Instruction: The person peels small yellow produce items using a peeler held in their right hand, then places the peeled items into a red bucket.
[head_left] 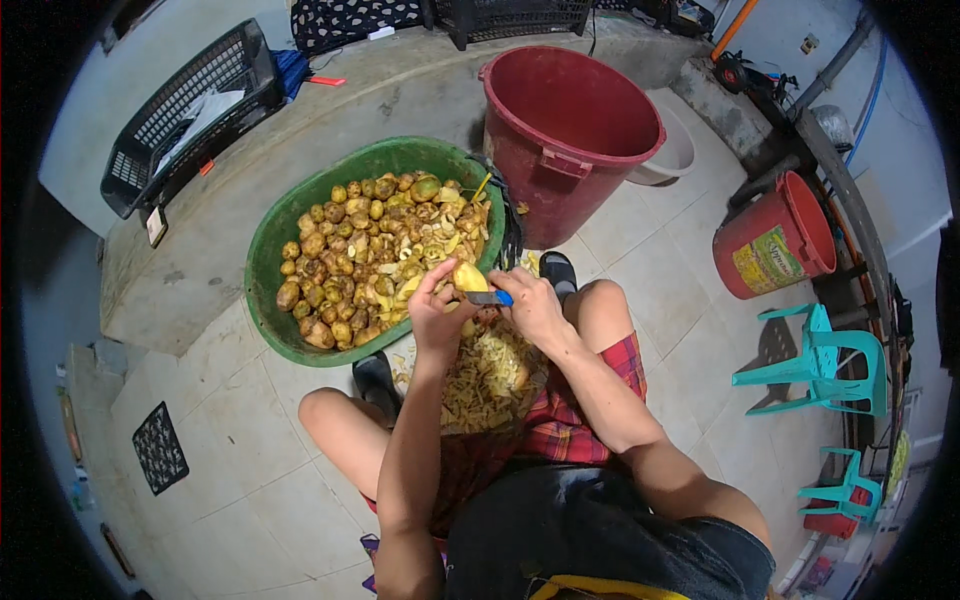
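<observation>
My left hand (438, 318) pinches a pale yellow peeled fruit (468, 278); its exact kind I cannot make out. In my right hand (534, 312) is a small knife (490, 298) with a blue handle, its blade lying against the fruit's lower side. Below both hands, between my legs, sits a heap of pale yellow shreds (490, 380) in a container whose rim is mostly hidden. Ahead and to the left, a large green tub (262, 270) holds many round brown and yellow-green fruits (330, 250), with peeled pieces on its right side.
A tall dark red bin (540, 190) stands beyond the tub, beside a white basin (675, 150). To the right are a smaller red bucket (738, 262) and green plastic chairs (830, 365). A black crate (190, 110) rests on the concrete ledge (400, 90) at the far left.
</observation>
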